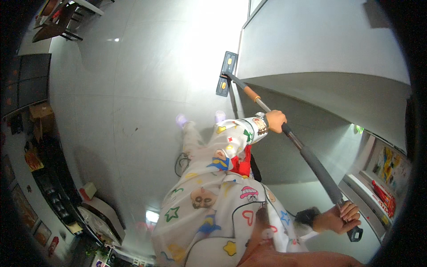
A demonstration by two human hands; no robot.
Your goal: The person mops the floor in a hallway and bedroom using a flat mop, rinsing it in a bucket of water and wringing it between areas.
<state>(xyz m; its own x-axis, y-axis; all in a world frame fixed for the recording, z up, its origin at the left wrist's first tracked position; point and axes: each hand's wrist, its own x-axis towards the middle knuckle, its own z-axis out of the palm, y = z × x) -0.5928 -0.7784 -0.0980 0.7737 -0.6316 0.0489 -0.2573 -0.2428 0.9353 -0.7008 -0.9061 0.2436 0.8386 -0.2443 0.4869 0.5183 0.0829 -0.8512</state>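
Both of my hands hold a flat mop with a long handle that slants across the right half of the view. My left hand [275, 121], wearing a wristwatch [261, 115], grips the metal pole [263, 105] partway down. Near the top end, my right hand [342, 217] is closed around the handle just beyond the grey foam grip [320, 173]. A hanging loop [355, 234] pokes out past it. The dark rectangular mop head [227, 74], with two yellow tabs, lies on the floor along the wall's base. Its cleaning pad is hidden underneath.
A white wall [317, 43] rises to the right of the mop head. Pale tiles [150, 66] form the floor. Chairs [58, 28] stand at the far left. A cardboard box [41, 115] and a dark cabinet [53, 187] line the left side. A cable [181, 164] hangs by my clothing.
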